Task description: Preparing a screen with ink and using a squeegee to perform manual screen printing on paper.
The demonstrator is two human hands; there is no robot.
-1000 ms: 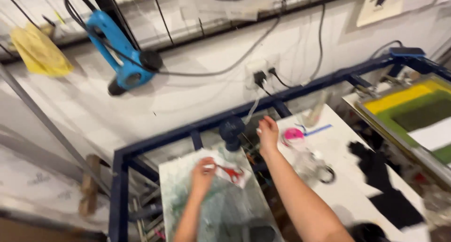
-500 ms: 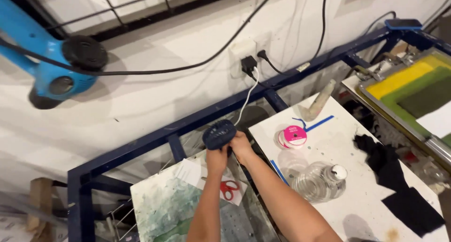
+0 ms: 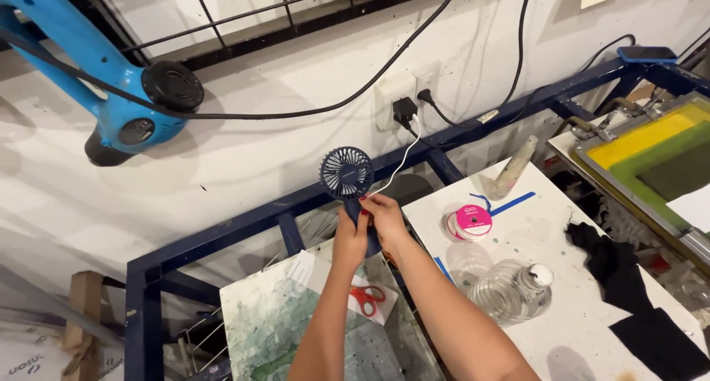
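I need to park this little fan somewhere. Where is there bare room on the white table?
On the white table, bare patches lie between the pink tape roll and black cloth, and below the plastic bottle. It is crowded around the bottle and cloth.

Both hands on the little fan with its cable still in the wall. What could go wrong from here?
1. The white cable runs nearly taut from the handheld fan to the plug; pulling further may yank the plug or strain the port.
2. The left hand and right hand grip only the handle just under the grille, so fingers could slip toward the blades.
3. If dropped, the fan would likely land near the scissors.
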